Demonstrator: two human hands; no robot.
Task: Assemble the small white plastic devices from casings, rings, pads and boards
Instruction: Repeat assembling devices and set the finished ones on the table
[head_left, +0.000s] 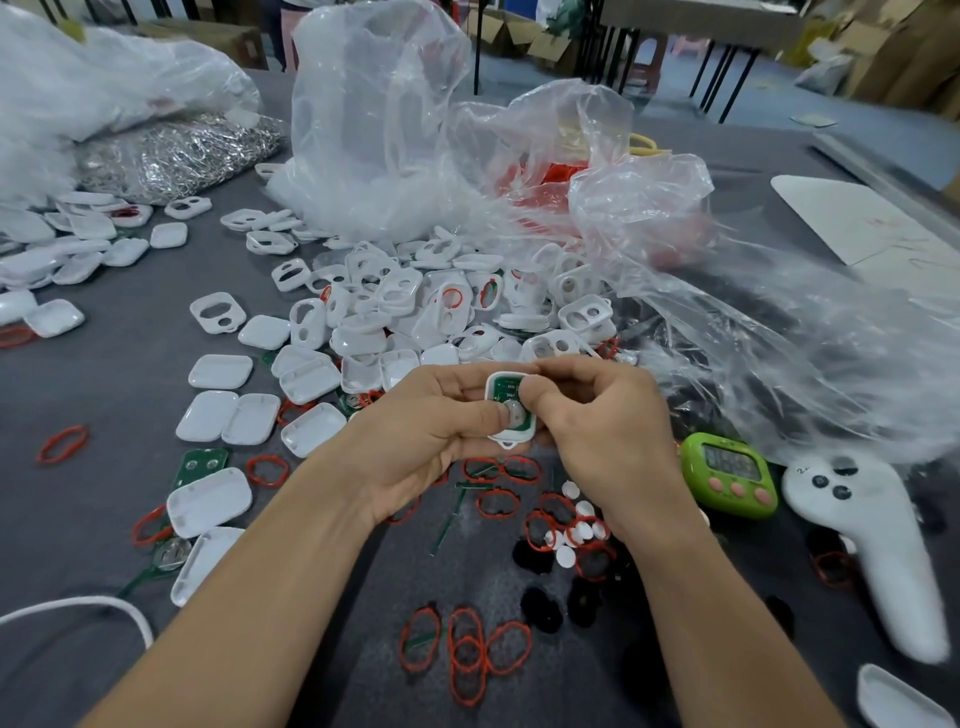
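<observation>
White plastic casing half (506, 410), small and rounded with a loop tab at its lower end, sits between both hands above the dark grey worktop (93, 499). A green circuit board (503, 388) with a round silver disc lies inside it, face up. The left hand (421, 436) cradles the casing from below and the left, its thumb tip pressed on the silver disc. The right hand (597, 415) grips the casing from the right, thumb on the board's upper part and fingers curled over the top edge.

Behind the hands spreads a heap of white plastic casing fronts with oval cut-outs (415, 306), some already carrying red rings. To the left lie plain white casing backs (221, 371), scattered flat on the worktop. Thin red rubber rings (467, 654) lie in a loose cluster near the forearms, with more under the wrists, beside small white round pads (579, 530) and black pads (540, 608). A spare green board (200, 462) shows partly under a casing back at the left.

Just right of the right hand stands a green digital timer with pink buttons (730, 475), and next to it a white handheld controller (872, 540). Crumpled clear plastic bags (374, 119) rise behind the heap, and a bag of shiny metal rings (176, 156) lies at the far left
</observation>
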